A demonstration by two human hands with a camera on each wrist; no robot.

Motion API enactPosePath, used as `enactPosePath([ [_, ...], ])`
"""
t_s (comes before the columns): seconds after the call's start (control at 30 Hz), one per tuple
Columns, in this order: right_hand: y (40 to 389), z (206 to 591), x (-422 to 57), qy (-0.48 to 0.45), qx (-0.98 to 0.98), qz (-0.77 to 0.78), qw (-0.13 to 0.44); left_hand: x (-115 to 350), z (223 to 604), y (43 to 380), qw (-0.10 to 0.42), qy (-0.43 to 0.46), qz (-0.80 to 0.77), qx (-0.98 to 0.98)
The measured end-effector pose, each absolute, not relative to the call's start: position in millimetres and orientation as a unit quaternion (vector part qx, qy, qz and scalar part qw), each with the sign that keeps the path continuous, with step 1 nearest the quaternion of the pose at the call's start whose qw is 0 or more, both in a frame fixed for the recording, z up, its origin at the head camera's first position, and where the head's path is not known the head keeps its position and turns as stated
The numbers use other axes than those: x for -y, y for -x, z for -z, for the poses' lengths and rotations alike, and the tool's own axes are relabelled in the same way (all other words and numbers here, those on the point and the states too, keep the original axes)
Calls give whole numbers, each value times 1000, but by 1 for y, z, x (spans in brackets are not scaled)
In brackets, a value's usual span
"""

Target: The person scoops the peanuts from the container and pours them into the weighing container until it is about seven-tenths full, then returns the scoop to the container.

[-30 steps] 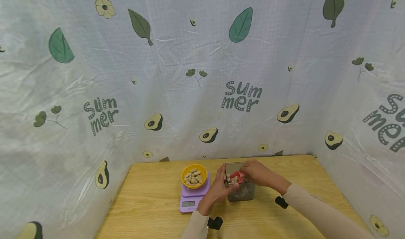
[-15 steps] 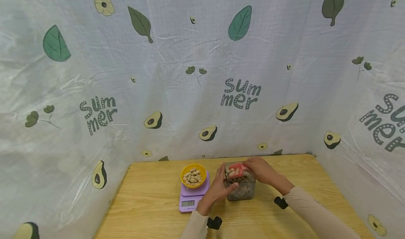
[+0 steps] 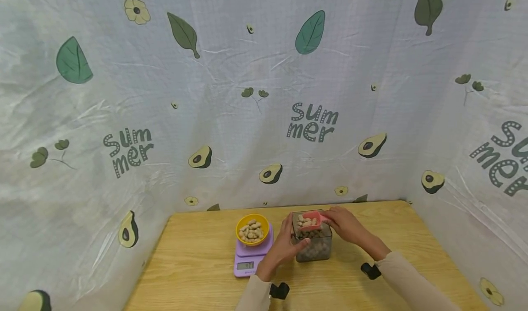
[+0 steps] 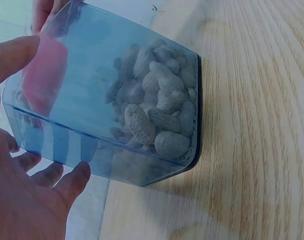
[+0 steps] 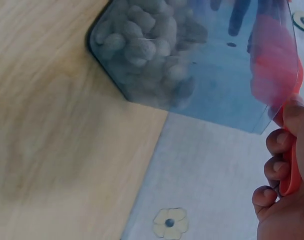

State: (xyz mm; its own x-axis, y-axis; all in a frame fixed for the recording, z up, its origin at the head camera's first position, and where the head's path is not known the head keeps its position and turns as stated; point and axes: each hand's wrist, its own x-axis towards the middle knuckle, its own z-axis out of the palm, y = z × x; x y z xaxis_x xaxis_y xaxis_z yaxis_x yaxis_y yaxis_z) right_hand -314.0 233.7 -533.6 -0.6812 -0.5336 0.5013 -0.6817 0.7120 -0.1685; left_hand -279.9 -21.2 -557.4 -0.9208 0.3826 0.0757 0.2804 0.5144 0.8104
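A smoky clear plastic container [image 3: 313,254] stands on the table, its lower part filled with peanuts in the shell [image 4: 164,95]. My left hand [image 3: 284,243] holds its left side near the top, thumb on the near wall and fingers along the side wall. By its handle, my right hand [image 3: 348,227] grips a red scoop [image 5: 292,175]. Several peanuts lie in the scoop's bowl, which is level at the container's mouth. To the left, a yellow bowl [image 3: 253,243] of peanuts sits on a purple kitchen scale [image 3: 243,251].
The wooden table [image 3: 198,251] ends at the back against a white printed curtain [image 3: 231,132], which also hangs at both sides. The scale's display [image 3: 246,265] faces the near edge. Bare wood shows left of the scale and right of the container.
The scoop has risen from inside the container to its mouth, carrying peanuts, as the right hand lifted and shifted slightly right. The left hand has stayed on the container.
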Motion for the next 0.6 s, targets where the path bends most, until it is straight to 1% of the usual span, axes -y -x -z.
enactPosePath([
  [0.23,308,536,-244,-316,900,-202,221,22,557,284,44,-192,-458,-867],
  [0.4,307,524,-248,-313,902,-192,229,25,550,284,34,-188,-454,-870],
  [0.6,306,505,-244,-331,887,-192,258,36,534,281,10,-189,-441,-877],
])
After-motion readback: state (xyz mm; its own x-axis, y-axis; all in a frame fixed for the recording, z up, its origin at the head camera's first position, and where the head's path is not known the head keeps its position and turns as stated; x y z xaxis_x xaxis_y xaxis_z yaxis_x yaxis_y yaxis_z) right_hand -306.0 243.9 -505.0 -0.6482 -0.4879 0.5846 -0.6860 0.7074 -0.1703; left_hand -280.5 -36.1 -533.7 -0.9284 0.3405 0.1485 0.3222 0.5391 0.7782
